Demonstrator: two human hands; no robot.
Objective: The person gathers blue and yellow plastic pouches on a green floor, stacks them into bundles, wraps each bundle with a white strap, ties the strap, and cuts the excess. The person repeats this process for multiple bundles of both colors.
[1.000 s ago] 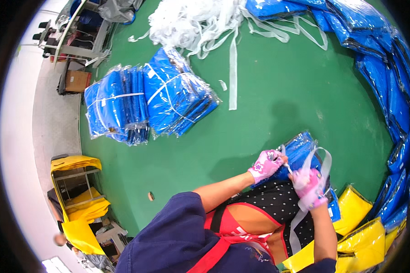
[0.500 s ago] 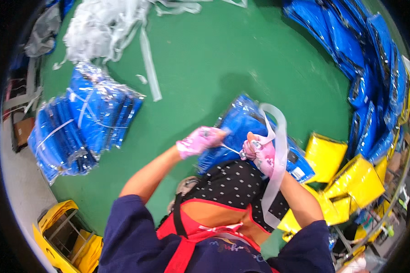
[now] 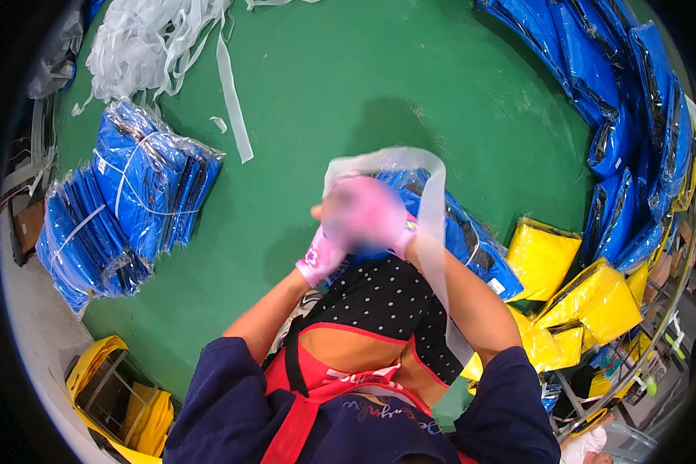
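Both my hands wear pink patterned gloves and meet above a blue folded bundle in clear plastic [image 3: 472, 243], close to my knees. My right hand [image 3: 379, 209] crosses in front of my left hand [image 3: 319, 259], and the fingers are blurred where they meet. A whitish translucent strip [image 3: 435, 197] is held at my right hand, arches over the bundle and hangs down along my right forearm. White string crosses the bundle's right part. What my left fingers grip, if anything, is hidden.
Two tied stacks of blue plastic-wrapped packs [image 3: 151, 193] stand at left on the green floor [image 3: 325, 85]. Behind them lies a heap of white strips [image 3: 143, 46]. Blue packs [image 3: 595, 85] line the right side, with yellow packs [image 3: 545, 259] nearer. A metal-framed yellow item [image 3: 97, 363] is lower left.
My hands were apart with a thin string taut between them; now they are together, the right having moved left and up across the other. The strip has swung left over the bundle.
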